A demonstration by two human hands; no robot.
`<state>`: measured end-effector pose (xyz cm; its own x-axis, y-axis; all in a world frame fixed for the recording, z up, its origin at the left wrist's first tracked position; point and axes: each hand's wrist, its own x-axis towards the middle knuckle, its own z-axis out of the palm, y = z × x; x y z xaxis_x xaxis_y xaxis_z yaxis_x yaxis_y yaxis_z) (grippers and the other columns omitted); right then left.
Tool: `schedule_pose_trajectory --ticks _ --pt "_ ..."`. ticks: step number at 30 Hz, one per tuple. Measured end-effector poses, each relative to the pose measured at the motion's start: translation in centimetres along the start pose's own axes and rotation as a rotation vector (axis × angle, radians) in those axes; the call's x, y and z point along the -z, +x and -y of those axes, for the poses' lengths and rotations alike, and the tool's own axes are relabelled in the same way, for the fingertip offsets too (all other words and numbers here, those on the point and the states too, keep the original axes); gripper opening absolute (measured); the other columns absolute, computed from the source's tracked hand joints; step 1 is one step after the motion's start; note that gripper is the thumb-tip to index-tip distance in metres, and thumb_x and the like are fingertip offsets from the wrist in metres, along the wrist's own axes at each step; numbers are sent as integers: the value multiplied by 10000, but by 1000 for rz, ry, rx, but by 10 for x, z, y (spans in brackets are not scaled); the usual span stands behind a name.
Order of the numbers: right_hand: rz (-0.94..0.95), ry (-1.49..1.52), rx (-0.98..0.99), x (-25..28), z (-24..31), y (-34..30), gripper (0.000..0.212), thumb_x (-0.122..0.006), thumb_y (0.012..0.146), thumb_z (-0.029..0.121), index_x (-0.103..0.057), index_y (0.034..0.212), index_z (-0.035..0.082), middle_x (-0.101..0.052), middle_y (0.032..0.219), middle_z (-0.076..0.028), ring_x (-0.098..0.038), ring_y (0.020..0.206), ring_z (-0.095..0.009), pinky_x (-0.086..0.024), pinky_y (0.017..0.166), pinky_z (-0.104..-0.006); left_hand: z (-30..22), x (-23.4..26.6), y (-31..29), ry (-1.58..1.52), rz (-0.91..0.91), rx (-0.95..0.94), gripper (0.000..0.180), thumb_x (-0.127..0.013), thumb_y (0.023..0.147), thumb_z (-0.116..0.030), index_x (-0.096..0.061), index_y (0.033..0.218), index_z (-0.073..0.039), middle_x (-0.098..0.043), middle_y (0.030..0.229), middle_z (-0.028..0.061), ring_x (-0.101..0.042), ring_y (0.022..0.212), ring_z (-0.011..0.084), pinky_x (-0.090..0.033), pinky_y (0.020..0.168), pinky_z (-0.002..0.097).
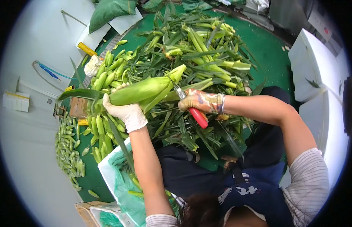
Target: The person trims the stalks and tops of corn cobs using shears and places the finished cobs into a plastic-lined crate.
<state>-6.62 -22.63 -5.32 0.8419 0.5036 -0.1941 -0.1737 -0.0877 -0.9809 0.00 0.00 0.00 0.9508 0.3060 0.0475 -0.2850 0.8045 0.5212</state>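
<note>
A large green ear of corn [142,90] still in its husk lies across the middle, its stalk end pointing up and right. My left hand [125,109], in a white glove, is closed around its lower part, near the leafy end. In my right hand [202,102], which wears a patterned glove, is a pair of red-handled pruning shears [198,118]. Their metal blades are beside the stalk end of the ear; whether they touch it I cannot tell. Beyond and beneath both hands spreads a big heap of husk leaves and stalks [200,49].
Trimmed green ears [104,140] are piled left of the heap, with smaller ones [68,143] by the wall. A white foam box [106,170] lined with green plastic stands at front left. White foam boxes [312,62] stack at right. A green sack [111,13] lies at the back.
</note>
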Motion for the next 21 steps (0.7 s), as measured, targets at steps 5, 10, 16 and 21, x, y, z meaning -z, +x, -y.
schedule_pose_trajectory --ticks 5,10,16,21 --pt "-199 -600 -116 0 27 -32 344 -694 617 249 -550 829 21 -585 693 -108 -569 669 -202 -464 604 -362 -19 -2 10 -160 -125 172 407 -473 822 -437 -474 751 -36 -527 712 118 -527 726 280 -446 804 446" --pt "-106 -365 -352 36 23 -93 462 -744 630 324 -542 903 11 -622 772 -105 -602 717 -223 -493 646 -350 -37 11 22 -145 -52 86 434 -498 809 -465 -498 842 -32 -527 757 85 -529 748 258 -446 819 429" --pt "-127 -836 -364 59 60 -87 535 -732 670 439 -533 881 -11 -602 774 -157 -568 696 -227 -462 636 -345 -25 12 20 -100 -35 198 392 -524 803 -428 -517 792 -36 -538 714 106 -550 719 260 -474 788 438" --pt "-323 -1195 -111 80 28 -49 572 -761 618 384 -532 967 -7 -613 762 -178 -589 670 -297 -490 608 -389 -21 0 9 100 107 136 529 -443 815 -528 -573 698 -28 -578 600 151 -569 563 332 -505 642 464"
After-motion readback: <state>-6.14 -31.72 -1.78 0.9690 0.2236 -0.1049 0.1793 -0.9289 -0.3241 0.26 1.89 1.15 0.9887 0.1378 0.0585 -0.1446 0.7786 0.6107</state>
